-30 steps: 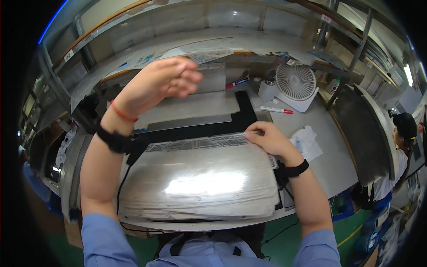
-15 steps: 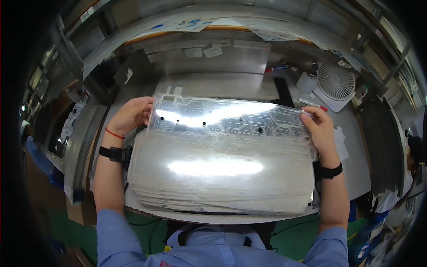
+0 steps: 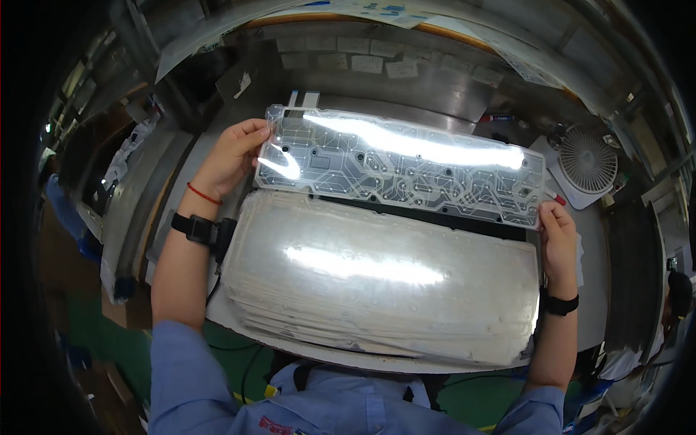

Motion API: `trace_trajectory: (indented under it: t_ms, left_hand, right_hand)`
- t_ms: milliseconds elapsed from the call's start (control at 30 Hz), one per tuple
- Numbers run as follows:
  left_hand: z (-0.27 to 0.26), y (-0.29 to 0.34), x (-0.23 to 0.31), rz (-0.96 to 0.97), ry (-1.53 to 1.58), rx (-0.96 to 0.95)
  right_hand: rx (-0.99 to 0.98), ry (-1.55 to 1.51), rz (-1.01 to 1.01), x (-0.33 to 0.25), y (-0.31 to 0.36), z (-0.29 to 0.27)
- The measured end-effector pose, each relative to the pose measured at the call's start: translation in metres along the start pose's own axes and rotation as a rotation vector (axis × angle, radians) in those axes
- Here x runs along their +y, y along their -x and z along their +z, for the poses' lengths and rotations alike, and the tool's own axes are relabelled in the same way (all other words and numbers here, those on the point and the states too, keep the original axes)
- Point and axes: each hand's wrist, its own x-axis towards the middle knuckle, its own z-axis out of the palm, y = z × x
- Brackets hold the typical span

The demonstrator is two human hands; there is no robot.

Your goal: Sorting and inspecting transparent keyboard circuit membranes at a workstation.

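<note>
A clear keyboard membrane sheet, printed with silvery circuit lines and dotted with small dark holes, is held up between my two hands. My left hand pinches its left end, thumb and fingers closed on the edge. At the lower right corner, my right hand grips the sheet between thumb and fingers. Two pale connector tails stick up from its upper left edge. Nearer to me lies a thick stack of similar translucent sheets, its layers slightly fanned at the front. Bright glare hides part of both surfaces.
A white desk fan stands at the right, with a red-capped marker beside it. Another marker lies farther back. Paper labels line the metal back panel. A dark strip shows between the held sheet and the stack.
Both hands have carried the membrane sheet up and away from the stack, which now shows a gap beneath it. The sheet tilts down to the right. The whole view has shifted slightly.
</note>
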Motion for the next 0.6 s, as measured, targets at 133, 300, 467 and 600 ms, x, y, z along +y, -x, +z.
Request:
trace_trajectory:
  t_ms: [133,300,467,600]
  left_hand:
    - [0.004,0.000,-0.001,0.010,-0.014,0.075]
    - [-0.012,-0.001,-0.004,0.107,0.119,-0.003]
    - [-0.001,0.000,-0.001,0.075,0.163,0.064]
    - [0.003,0.001,-0.002,0.048,0.059,0.036]
  right_hand:
    - [-0.019,0.036,-0.014,0.002,-0.001,0.003]
    - [0.015,0.041,-0.020,-0.009,0.004,0.005]
    - [0.126,-0.112,-0.072,-0.011,0.006,0.012]
    - [0.077,-0.028,-0.111,-0.014,0.006,0.011]
